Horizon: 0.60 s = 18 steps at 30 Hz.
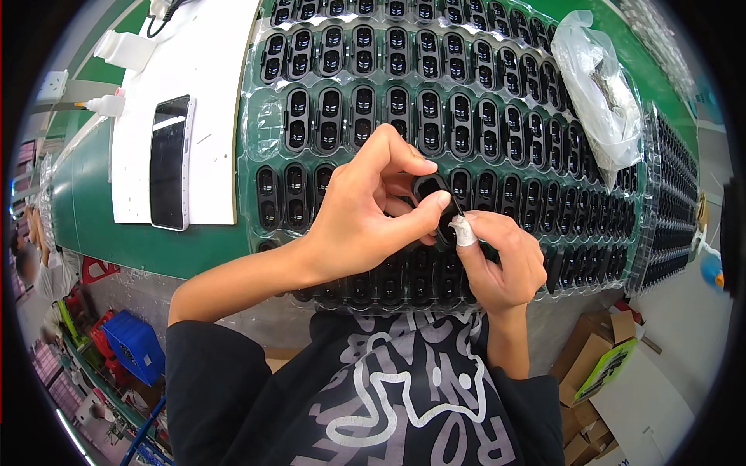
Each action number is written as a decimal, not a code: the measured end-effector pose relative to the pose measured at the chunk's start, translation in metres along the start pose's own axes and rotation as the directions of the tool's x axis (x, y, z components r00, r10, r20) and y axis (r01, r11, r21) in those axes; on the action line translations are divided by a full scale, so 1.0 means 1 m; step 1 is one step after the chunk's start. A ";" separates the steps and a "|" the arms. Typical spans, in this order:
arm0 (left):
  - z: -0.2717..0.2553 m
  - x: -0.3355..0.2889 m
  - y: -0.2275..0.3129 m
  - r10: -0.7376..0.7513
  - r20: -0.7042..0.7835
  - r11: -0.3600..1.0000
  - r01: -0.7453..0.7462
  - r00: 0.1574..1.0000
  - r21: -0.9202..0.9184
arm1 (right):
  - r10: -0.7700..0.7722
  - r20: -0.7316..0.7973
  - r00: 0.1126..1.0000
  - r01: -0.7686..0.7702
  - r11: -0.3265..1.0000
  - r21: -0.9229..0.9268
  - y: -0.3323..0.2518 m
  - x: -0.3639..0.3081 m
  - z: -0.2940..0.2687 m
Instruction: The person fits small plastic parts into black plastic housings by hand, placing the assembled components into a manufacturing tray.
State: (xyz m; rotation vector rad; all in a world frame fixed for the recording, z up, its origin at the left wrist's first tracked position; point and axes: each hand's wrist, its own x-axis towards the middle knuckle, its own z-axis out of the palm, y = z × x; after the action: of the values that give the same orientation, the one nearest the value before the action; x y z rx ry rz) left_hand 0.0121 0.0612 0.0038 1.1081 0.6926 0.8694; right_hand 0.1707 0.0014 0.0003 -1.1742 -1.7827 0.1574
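Observation:
My left hand [361,213] grips a small black oval case [429,186] with two round hollows, between thumb and fingers, tilted above the trays. My right hand [507,262] is closed in a pinch at the case's lower right end. White tape or a white cover [464,231] wraps its thumb tip. A thin dark bit shows by those fingertips, too small to name. Under both hands lie clear plastic trays [266,128] with rows of similar black oval cases [363,116], each in its own pocket; my hands hide some of them.
At the left, a phone [171,163] lies on a white board [214,101], with white bottles [124,50] beyond. A clear plastic bag [598,93] rests on the trays at the right. More stacked trays [670,202] stand at the far right. Cardboard boxes [594,353] sit below the table.

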 end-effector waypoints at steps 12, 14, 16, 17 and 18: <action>-0.004 0.002 0.001 -0.015 0.043 0.999 0.014 0.999 0.032 | 0.064 0.025 0.998 -0.063 0.998 -0.011 -0.004 -0.002 -0.001; -0.004 0.002 0.001 -0.022 0.050 0.999 0.020 0.999 0.046 | 0.084 0.031 0.996 -0.083 0.996 -0.021 -0.004 -0.002 -0.001; -0.003 0.001 0.001 0.000 0.036 0.999 -0.002 0.999 0.045 | 0.077 0.022 0.997 -0.077 0.997 -0.024 -0.004 -0.002 -0.001; -0.003 0.001 0.001 0.000 0.035 0.999 -0.002 0.999 0.045 | 0.070 0.012 0.997 -0.070 0.997 -0.027 -0.004 -0.002 0.000; -0.003 0.001 0.001 -0.004 0.041 0.999 0.002 0.999 0.042 | 0.070 0.013 0.997 -0.069 0.997 -0.026 -0.004 -0.002 0.000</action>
State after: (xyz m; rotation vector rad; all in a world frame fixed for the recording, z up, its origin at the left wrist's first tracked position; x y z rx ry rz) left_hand 0.0093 0.0634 0.0033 1.1588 0.6809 0.8306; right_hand 0.1682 -0.0018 0.0012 -1.2568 -1.7614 0.1848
